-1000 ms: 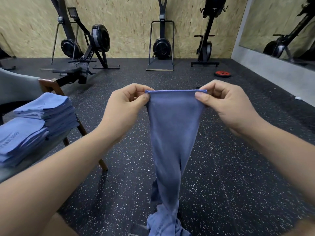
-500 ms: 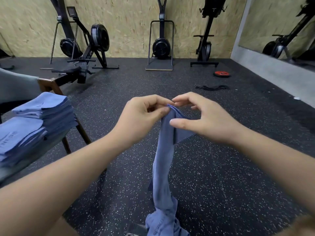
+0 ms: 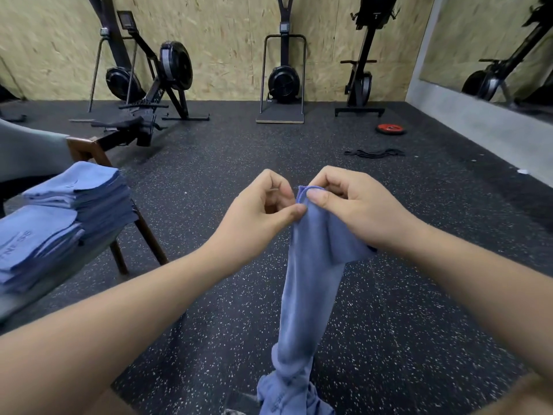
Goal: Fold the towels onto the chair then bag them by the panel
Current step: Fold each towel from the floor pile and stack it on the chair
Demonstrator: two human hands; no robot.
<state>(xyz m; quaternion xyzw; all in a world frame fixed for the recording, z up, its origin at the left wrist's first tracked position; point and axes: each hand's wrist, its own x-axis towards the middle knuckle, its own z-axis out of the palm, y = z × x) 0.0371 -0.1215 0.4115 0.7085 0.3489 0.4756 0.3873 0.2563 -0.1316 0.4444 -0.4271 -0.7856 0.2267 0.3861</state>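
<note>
Closer together now, left hand (image 3: 257, 215) and right hand (image 3: 356, 211) pinch one towel (image 3: 308, 295); two stacks (image 3: 89, 202) on chair (image 3: 151, 242).

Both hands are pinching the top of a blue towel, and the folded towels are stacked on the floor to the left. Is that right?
Not quite. The head view shows the folded towels stacked on the chair, not on the floor. The rest holds: the left hand and right hand both pinch the top of the blue towel.

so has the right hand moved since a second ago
Yes: the right hand, pinching the towel, has swung left toward the left hand. It was below the red weight plate, now well left of it.
</note>
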